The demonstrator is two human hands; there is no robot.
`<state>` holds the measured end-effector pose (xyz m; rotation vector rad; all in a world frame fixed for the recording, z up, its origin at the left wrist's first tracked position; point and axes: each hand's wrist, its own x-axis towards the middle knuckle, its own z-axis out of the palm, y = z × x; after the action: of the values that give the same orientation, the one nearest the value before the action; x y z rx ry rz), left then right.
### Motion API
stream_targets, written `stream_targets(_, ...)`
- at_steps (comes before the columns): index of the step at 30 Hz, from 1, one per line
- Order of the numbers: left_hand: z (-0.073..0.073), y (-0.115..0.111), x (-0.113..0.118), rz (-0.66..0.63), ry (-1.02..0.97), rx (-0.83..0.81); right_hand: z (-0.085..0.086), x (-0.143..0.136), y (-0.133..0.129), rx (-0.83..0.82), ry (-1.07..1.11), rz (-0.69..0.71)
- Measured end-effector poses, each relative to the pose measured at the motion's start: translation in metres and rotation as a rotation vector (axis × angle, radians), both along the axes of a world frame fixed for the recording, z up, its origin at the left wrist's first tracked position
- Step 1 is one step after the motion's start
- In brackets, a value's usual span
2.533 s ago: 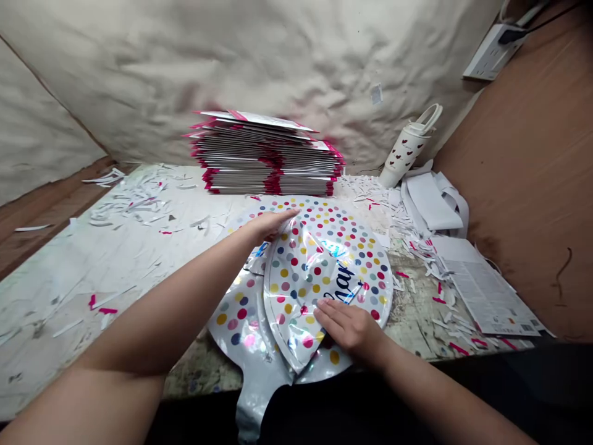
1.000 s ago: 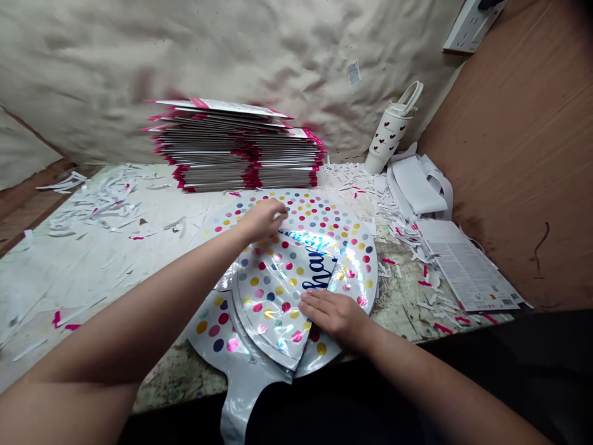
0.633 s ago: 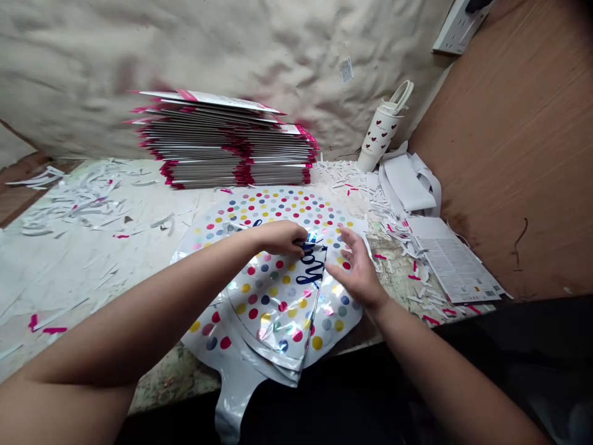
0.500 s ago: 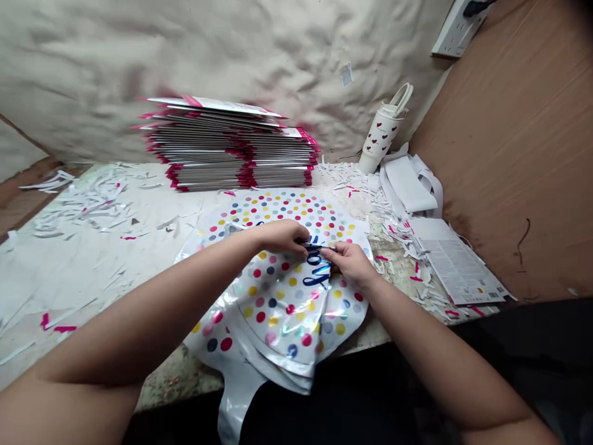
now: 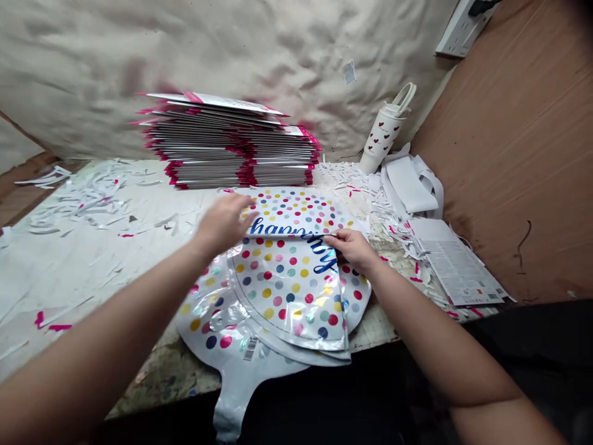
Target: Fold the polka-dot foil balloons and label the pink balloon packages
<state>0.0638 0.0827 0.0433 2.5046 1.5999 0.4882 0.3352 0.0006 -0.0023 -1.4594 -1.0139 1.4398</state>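
Polka-dotted foil balloons lie flat in front of me, one folded into a wedge on top of another, with blue lettering reading "happy" across the fold. My right hand pinches the right end of the folded edge between thumb and fingers. At the fold's left end, my left hand is slightly blurred, its fingers apart and nothing held in them. The lower balloon's pale tail hangs over the table's front edge, and a small barcode shows near it.
Behind the balloons stands a tall stack of flat pink-edged packets. A white tumbler with hearts stands back right, near crumpled white paper and a printed card. Paper scraps litter the table. A power strip hangs upper right.
My left hand has let go near the middle of the fold and moved left. The folded balloon now lies flatter and spreads wider, while my right hand keeps its pinch.
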Motion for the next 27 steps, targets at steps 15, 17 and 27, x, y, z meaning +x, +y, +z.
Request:
stream_targets(15,-0.057,-0.073,0.071,-0.387,0.296,-0.154,-0.003,0.011,-0.032,-0.023,0.166,0.15)
stream_targets(17,-0.06,-0.075,0.073,-0.342,0.292,-0.153,-0.007,0.015,-0.045,0.057,0.079,0.234)
stream_targets(27,-0.059,-0.082,0.078,-0.319,0.252,-0.167,-0.018,0.019,-0.093,1.007,-0.873,0.648)
